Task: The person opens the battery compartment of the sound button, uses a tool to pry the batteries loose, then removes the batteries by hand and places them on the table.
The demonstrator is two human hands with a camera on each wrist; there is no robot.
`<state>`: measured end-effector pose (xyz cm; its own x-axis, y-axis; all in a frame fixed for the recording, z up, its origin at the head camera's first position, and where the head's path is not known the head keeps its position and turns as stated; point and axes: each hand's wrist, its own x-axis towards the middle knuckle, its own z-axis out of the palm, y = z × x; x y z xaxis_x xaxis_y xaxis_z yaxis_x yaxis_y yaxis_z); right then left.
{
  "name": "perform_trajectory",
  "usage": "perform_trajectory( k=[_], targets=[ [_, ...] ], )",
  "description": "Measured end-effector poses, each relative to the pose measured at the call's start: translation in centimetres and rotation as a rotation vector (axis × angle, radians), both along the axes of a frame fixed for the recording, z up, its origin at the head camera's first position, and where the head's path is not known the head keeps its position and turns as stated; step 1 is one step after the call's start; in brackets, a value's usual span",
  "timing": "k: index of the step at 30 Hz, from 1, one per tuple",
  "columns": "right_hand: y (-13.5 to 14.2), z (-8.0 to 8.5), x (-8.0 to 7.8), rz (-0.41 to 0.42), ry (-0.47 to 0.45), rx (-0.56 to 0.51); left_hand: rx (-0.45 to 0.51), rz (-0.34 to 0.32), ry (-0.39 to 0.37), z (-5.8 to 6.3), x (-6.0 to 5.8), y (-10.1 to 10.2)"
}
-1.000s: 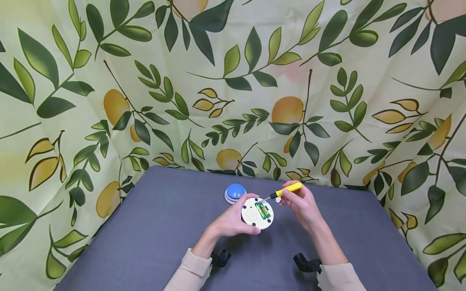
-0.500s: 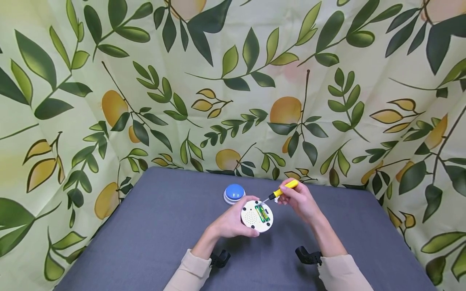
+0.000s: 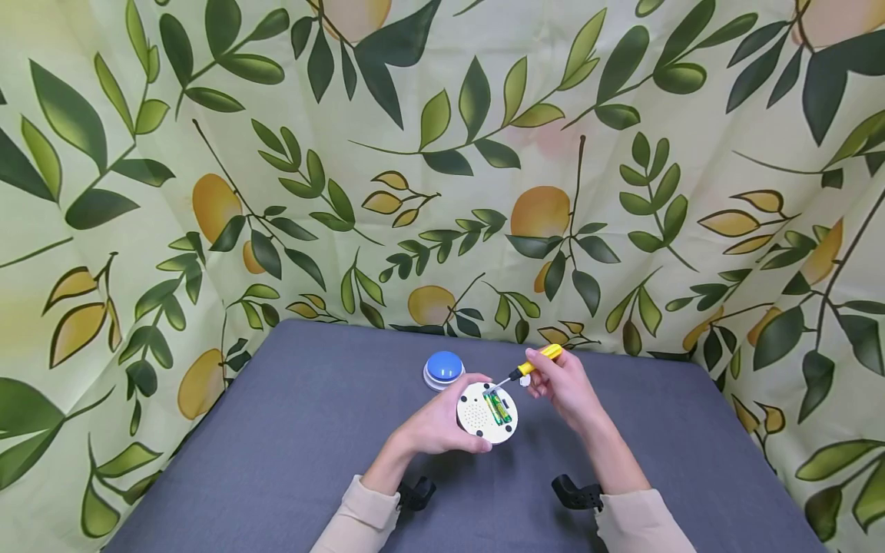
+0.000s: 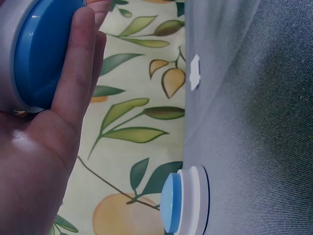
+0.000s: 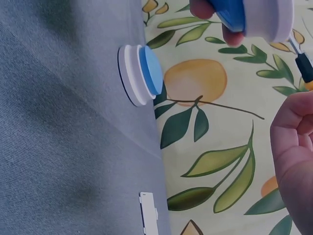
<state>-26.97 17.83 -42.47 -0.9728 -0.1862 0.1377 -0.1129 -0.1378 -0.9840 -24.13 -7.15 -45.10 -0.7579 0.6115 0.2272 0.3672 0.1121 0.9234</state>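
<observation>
My left hand [image 3: 442, 418] grips a round white push-button device [image 3: 473, 418] by its edge, with its underside turned up. Small dark feet and a patch of speaker holes show on that underside. Two green batteries [image 3: 497, 408] sit in its uncovered compartment. The device's blue dome [image 4: 41, 51] lies against the left fingers in the left wrist view. My right hand [image 3: 567, 388] pinches a yellow-handled screwdriver [image 3: 539, 362], whose shaft slants down to the left. Its tip is at the upper end of the battery compartment.
A second button with a blue dome [image 3: 445, 366] stands dome up on the grey table [image 3: 297, 430], just beyond the left hand. A small white cover [image 5: 148, 213] lies on the table, partly behind the right hand in the head view. Patterned cloth [image 3: 442, 192] hangs behind.
The device has sunk slightly in the head view. The screwdriver handle has shifted a little left with the right hand, while its tip stays at the compartment's upper end.
</observation>
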Motion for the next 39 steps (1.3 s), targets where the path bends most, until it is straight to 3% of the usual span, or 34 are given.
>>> perform_trajectory(
  k=[8,15,26,32,39],
  targets=[
    [-0.5,0.0,0.1,-0.096,-0.222,-0.045,-0.016,-0.012,0.007,-0.1,0.1,0.2],
    [-0.7,0.1,0.3,-0.116,-0.277,-0.063,-0.026,-0.019,0.002,-0.1,0.2,0.3],
    [-0.7,0.3,0.7,-0.102,-0.215,-0.096,-0.028,-0.018,0.007,-0.1,0.0,0.2],
    [-0.4,0.1,1.1,-0.013,-0.125,-0.182,0.005,0.001,-0.005,-0.2,-0.1,0.0],
    [0.9,-0.1,1.8,0.098,-0.012,-0.199,0.007,0.028,-0.017,-0.1,-0.2,-0.2]
  ],
)
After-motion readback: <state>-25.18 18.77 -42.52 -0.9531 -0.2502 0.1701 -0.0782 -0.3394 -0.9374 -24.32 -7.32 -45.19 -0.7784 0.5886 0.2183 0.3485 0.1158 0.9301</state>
